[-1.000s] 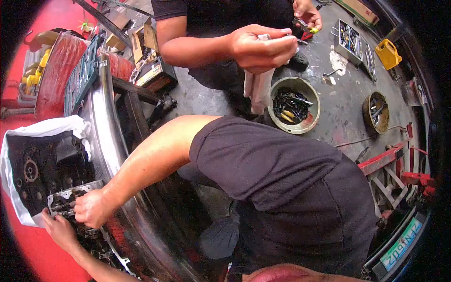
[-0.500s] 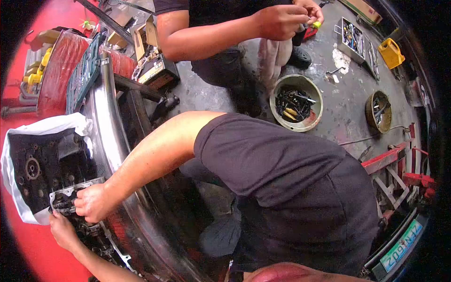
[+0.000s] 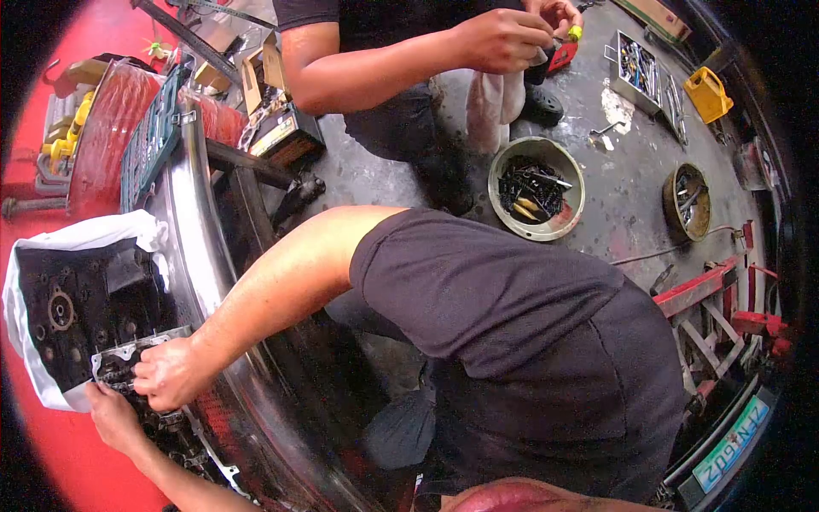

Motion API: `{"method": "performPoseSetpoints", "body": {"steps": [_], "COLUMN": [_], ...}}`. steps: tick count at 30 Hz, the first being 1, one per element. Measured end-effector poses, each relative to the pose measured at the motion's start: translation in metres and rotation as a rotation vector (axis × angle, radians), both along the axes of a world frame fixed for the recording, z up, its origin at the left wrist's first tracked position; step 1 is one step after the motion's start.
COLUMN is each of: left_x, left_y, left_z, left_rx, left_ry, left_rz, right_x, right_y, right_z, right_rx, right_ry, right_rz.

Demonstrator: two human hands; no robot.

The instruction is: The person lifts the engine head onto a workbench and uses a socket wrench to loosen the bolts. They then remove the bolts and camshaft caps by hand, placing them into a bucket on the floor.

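An open metal engine part [image 3: 128, 350] with a pale, notched rim lies at the lower left, beside a dark engine block [image 3: 85, 290] wrapped in white cloth. My right hand [image 3: 171, 373] reaches over its right side with the fingers curled into a fist; what they hold is hidden. Close below, my left hand [image 3: 115, 418] pinches the lower left corner of that same part between thumb and fingers. Further dark engine components [image 3: 183, 439] sit just below my right hand.
Across from me, a co-worker's hands [image 3: 512, 38] hold something small. A curved metal car edge [image 3: 205, 247] runs beside the engine. On the floor stand a bucket of bolts [image 3: 537, 188], a rusty tin [image 3: 687, 202], a toolbox [image 3: 638, 72] and a red metal frame [image 3: 695, 290].
The co-worker's hands have shifted slightly up and left. My hands stay at the metal part with only slight movement.
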State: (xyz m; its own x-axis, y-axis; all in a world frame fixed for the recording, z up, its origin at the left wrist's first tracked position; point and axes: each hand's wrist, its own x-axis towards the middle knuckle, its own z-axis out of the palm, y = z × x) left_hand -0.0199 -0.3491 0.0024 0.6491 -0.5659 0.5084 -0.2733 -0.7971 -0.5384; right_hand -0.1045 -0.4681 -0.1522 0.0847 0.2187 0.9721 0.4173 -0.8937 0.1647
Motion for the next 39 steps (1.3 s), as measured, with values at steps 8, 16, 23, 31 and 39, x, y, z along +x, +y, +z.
{"method": "performPoseSetpoints", "body": {"steps": [8,16,23,31,39], "left_x": [0.008,0.055,0.046,0.031,0.038], "left_y": [0.003,0.018,0.018,0.019,0.025], "left_z": [0.010,0.009,0.005,0.002,-0.001], "left_rx": [0.100,-0.075,-0.121,-0.169,-0.152], "left_ry": [0.052,0.100,0.150,0.198,0.156], "left_rz": [0.048,-0.229,-0.220,-0.156,-0.259], "right_x": [-0.011,-0.011,-0.010,-0.016,-0.003], "right_y": [-0.011,-0.008,0.008,-0.005,0.012], "right_z": [0.001,0.005,0.002,0.003,0.002], "right_rx": [-0.159,-0.140,0.088,-0.079,0.059], "right_ry": [-0.026,0.116,0.042,-0.028,0.103], "right_rz": [0.038,-0.033,-0.015,-0.022,-0.058]}}
